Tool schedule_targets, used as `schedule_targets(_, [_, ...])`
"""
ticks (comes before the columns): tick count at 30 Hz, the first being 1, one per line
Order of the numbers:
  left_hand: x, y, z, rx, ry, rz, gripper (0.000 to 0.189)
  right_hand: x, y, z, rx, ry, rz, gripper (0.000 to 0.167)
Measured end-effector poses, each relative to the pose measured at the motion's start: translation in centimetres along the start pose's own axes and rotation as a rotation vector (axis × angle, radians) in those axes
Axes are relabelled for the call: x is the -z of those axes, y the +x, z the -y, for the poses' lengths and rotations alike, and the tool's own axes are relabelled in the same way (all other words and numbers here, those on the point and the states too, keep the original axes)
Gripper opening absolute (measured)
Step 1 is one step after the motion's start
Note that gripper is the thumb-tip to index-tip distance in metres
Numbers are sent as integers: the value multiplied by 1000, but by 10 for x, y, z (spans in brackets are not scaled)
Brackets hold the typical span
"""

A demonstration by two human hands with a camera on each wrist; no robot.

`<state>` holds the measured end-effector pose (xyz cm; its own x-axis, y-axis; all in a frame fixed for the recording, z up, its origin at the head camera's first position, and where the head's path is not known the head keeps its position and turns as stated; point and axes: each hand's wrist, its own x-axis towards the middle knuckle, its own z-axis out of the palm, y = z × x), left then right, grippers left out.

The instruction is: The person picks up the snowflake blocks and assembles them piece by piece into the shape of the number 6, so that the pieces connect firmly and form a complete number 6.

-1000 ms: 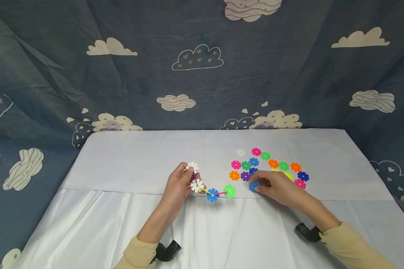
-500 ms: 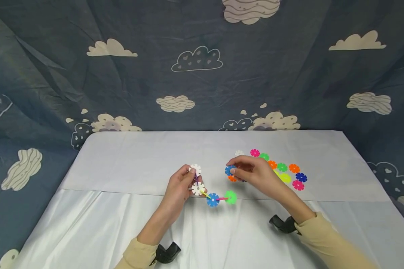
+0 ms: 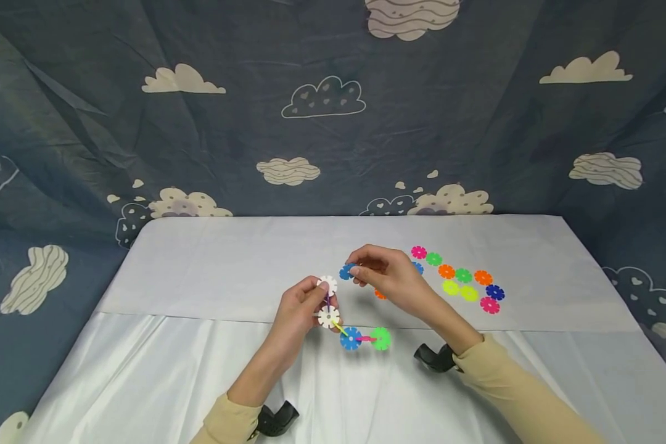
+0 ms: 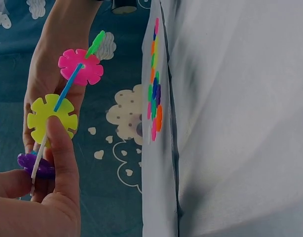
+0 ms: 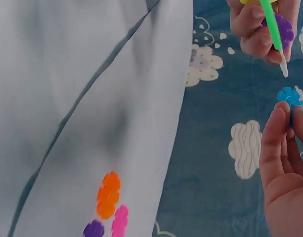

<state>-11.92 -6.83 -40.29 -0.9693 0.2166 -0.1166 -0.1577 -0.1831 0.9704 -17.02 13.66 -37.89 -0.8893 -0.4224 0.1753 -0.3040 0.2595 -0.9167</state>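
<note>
My left hand [image 3: 295, 313] pinches one end of a chain of slotted flower-shaped plastic discs, near a white disc [image 3: 328, 285] and a purple disc [image 4: 28, 164]. The chain runs through white, yellow and blue discs to a green disc [image 3: 381, 338] at its far end, with a pink disc [image 4: 80, 66] before it. Between thumb and fingertips, my right hand [image 3: 391, 276] holds a loose blue disc [image 3: 346, 271]. It is close to the white end disc; in the right wrist view a small gap separates the blue disc [image 5: 288, 96] from the white tip.
Several loose discs lie on the white cloth at the right, among them a yellow disc [image 3: 468, 293], an orange disc [image 3: 483, 277] and a dark blue disc [image 3: 495, 292]. My right hand and forearm cover part of this group. A cloud-patterned dark curtain [image 3: 333, 148] hangs behind the table.
My right hand has lifted the blue disc from beside the loose discs and carried it left, to the chain's white end. The left hand and chain have shifted slightly right and down.
</note>
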Motion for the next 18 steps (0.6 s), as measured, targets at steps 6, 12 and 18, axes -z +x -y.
schedule_targets(6, [0, 0, -1, 3, -29, 16, 24, -6, 6, 3, 50, -1, 36, 12])
schedule_targets(12, [2, -1, -5, 16, -40, 54, 26, -9, 7, 5, 85, -64, 58, 15])
schedule_targets(18, [7, -3, -11, 21, -3, 62, 26, -16, 4, 8, 174, -161, 23, 17])
